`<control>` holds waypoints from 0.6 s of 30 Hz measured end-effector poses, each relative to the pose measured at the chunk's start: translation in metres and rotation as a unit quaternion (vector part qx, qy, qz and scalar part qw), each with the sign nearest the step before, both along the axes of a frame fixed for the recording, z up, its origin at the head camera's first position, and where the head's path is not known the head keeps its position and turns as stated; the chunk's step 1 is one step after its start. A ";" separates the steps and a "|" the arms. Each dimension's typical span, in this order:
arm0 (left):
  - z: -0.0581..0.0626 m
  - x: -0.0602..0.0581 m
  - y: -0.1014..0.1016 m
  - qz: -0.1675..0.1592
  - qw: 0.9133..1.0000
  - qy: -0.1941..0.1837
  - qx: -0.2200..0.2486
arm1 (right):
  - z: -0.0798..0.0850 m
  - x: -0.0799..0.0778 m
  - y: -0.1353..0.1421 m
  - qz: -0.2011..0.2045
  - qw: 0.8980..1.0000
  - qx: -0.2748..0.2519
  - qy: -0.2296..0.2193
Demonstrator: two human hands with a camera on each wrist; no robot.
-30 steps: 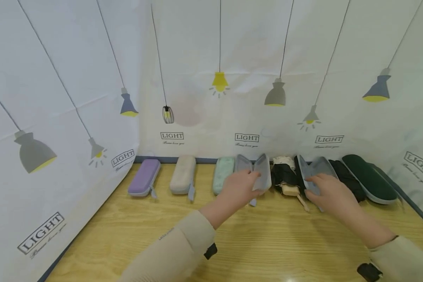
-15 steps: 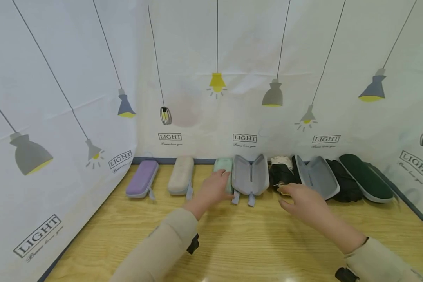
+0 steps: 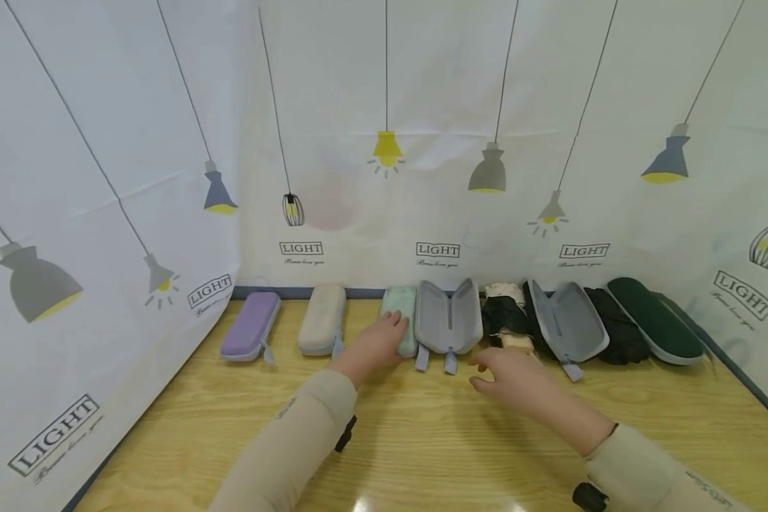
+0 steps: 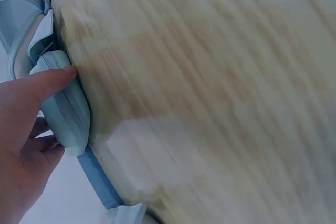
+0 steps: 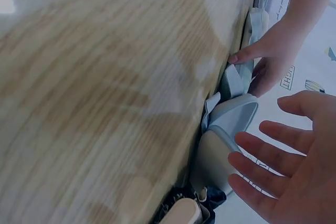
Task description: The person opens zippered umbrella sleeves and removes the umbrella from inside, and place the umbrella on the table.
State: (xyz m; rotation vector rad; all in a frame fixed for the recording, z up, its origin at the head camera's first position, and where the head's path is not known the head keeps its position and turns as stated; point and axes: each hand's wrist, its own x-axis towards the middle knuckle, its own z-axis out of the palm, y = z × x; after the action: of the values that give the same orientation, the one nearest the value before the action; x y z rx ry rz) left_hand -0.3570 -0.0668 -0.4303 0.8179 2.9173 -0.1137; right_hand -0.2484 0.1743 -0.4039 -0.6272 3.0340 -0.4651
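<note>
Left grip (image 3: pixel 379 343) is pinching the oblong mint-green fabric-looking case (image 4: pixel 72 115), thumb opposing fingers, seemingly for steadiness; right grip (image 3: pixel 515 375) is hovering, fingers apart.

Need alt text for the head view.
A left hand holds a mint case at the back of a wooden table; the right hand, empty, is near an open gray case. A purple case and a beige case lie left, a dark green case far right.
</note>
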 end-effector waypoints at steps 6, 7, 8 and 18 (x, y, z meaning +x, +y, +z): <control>0.003 0.004 -0.003 -0.016 0.999 0.002 -0.027 | -0.005 -0.004 -0.014 -0.003 0.999 -0.011 -0.035; 0.005 0.006 -0.003 -0.017 0.999 -0.001 -0.034 | -0.005 -0.005 -0.016 0.000 0.999 -0.014 -0.039; 0.006 0.007 -0.004 -0.018 0.999 -0.006 -0.038 | -0.005 -0.005 -0.018 0.002 0.999 -0.014 -0.040; 0.015 0.020 -0.018 -0.043 0.996 -0.039 -0.072 | -0.010 -0.003 -0.034 0.021 0.999 -0.025 -0.024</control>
State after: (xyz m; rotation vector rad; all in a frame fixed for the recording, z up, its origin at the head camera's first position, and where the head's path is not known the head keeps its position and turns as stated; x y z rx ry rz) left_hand -0.3365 -0.0844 -0.4149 0.9018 2.7646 -0.2887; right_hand -0.2514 0.1400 -0.4134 -0.6719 2.9664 -0.5471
